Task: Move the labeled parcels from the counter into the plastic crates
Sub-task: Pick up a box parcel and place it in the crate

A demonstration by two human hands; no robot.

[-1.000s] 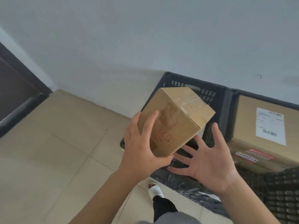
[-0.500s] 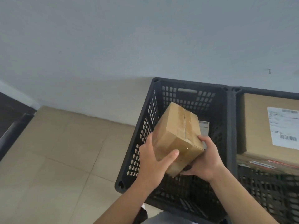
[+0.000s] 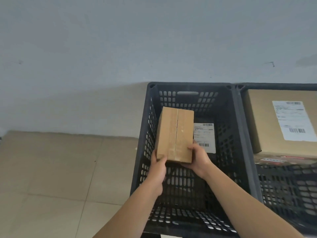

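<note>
Both hands, left hand (image 3: pixel 158 166) and right hand (image 3: pixel 199 158), clamp fingers on the near end of a small tape-sealed brown cardboard parcel (image 3: pixel 175 133), held inside the black slotted plastic crate (image 3: pixel 238 134) along its left wall. It looks light and stiff; gripping opposite sides suits it.

left crate (image 3: pixel 235 134) open above, right crate (image 3: pixel 274 86) filled by large parcel (image 3: pixel 260 121)

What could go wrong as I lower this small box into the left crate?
The small box is held only at its near end by the left hand and right hand, so its far end may dip. It might also land on the labeled parcel already in the left crate and cover the label.
</note>
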